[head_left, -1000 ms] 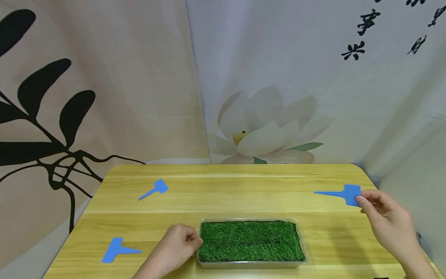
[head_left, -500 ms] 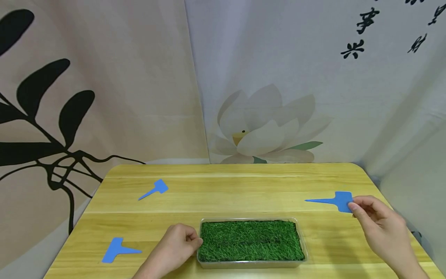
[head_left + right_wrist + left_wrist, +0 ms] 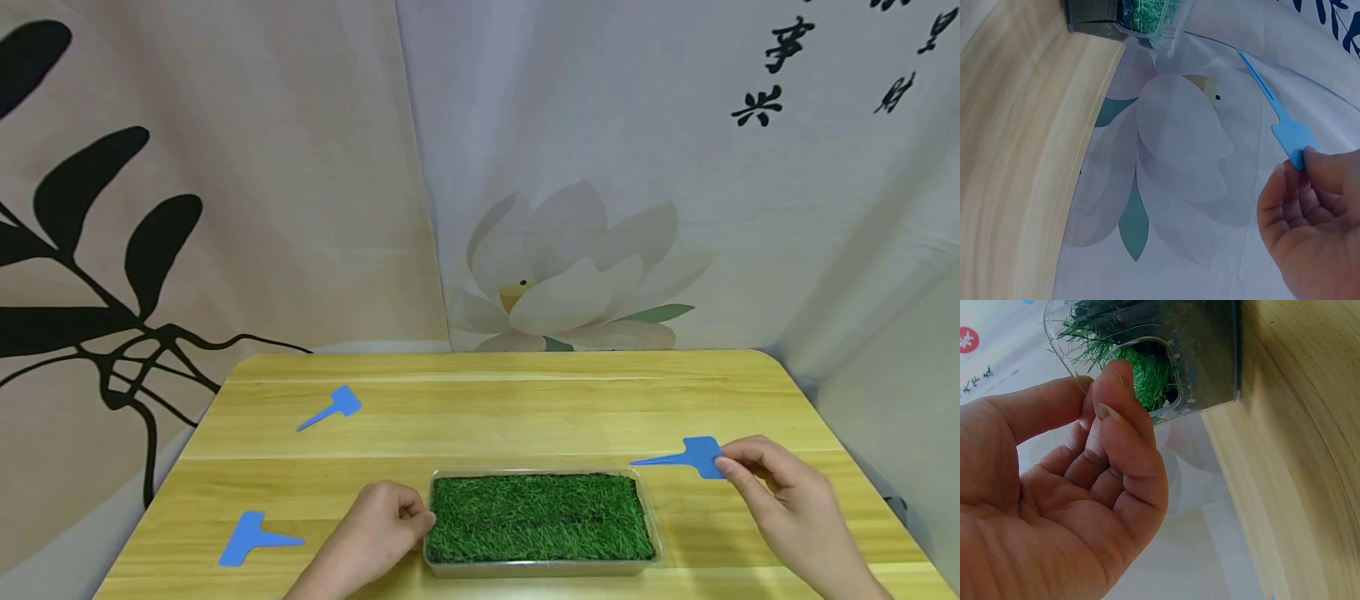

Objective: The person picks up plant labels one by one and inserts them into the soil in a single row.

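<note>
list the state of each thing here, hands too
clear box, upright on the table, open on top
grass, inside the box
left hand, pinching the box's left rim
held blue tag, raised above the table
right hand, pinching the held blue tag's broad end
far blue tag, lying on the table
near blue tag, lying on the table

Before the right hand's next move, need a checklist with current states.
1. Held tag in the right hand: ok, pinched by its wide end.
2. Tag's spike free of fingers: ok.
3. Spike aimed straight down: not ok, it points sideways, toward the left.
4. Held tag over the grass: not ok, its wide end is right of the box.
5. Left hand at the box's left edge: ok; grip firmness, cannot tell.
6. Far tag and near tag apart from both hands: ok.
</note>
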`<state>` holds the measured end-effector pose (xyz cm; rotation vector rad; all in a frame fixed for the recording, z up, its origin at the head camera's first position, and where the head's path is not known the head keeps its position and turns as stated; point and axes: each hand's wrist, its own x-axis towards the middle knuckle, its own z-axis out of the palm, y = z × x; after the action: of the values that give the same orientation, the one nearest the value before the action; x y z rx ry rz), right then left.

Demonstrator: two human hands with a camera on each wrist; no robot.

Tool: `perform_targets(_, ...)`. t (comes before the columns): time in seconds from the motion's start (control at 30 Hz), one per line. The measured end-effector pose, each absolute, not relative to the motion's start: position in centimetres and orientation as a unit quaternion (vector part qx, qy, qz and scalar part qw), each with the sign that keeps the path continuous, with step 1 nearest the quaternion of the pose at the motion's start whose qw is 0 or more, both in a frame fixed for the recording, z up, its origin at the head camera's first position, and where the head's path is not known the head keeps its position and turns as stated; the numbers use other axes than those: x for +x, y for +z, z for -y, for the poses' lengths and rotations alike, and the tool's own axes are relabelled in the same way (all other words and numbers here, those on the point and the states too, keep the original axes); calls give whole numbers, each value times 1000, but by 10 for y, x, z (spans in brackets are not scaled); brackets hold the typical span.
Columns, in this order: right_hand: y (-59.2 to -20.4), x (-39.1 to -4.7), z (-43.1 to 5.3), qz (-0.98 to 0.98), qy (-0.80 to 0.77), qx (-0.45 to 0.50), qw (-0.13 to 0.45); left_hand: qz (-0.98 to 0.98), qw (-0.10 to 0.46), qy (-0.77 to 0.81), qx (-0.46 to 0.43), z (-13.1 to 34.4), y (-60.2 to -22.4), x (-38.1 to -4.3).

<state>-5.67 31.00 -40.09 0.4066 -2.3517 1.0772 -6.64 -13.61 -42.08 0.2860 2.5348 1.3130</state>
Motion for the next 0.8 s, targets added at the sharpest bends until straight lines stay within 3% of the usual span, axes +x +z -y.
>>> perform_targets(0.5, -408, -57, -298, 873, 351, 197, 275, -876, 132, 452, 105, 136, -420, -68)
perform_targets(0.8, -411, -56, -293, 885, 337, 212, 242, -871, 154, 456, 102, 138, -419, -70)
